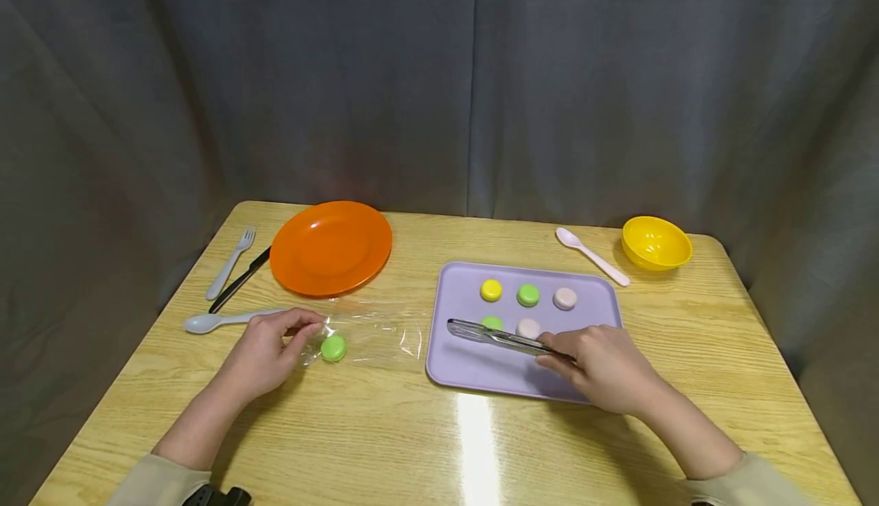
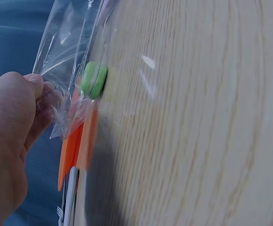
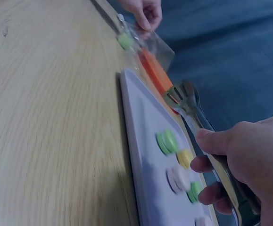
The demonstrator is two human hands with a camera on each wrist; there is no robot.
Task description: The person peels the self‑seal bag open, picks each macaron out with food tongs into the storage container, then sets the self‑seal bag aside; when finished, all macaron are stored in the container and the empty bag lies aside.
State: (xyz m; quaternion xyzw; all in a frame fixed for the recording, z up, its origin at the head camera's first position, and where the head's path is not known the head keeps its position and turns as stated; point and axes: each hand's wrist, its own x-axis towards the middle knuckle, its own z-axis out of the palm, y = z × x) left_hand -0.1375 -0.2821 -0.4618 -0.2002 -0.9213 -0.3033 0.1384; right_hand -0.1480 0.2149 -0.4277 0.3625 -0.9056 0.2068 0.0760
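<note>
My left hand (image 1: 269,352) pinches one end of a clear plastic bag (image 1: 387,336) on the table. Within that end, close to the fingertips, a green macaron (image 1: 333,348) appears to lie inside the bag; the left wrist view shows the film around the macaron (image 2: 94,80). My right hand (image 1: 607,367) grips metal tongs (image 1: 497,338) over a lavender tray (image 1: 467,372). Nothing shows between the tong tips in the right wrist view. On the tray stand a yellow macaron (image 1: 491,290), green macarons (image 1: 528,294) and pale pink macarons (image 1: 565,298), partly covered by the tongs in front.
An orange plate (image 1: 330,250) stands behind the bag. Left of it lie a fork (image 1: 230,265), a black knife (image 1: 240,281) and a grey spoon (image 1: 213,321). A pink spoon (image 1: 594,256) and yellow bowl (image 1: 655,244) are behind the tray. Dark curtains surround the table.
</note>
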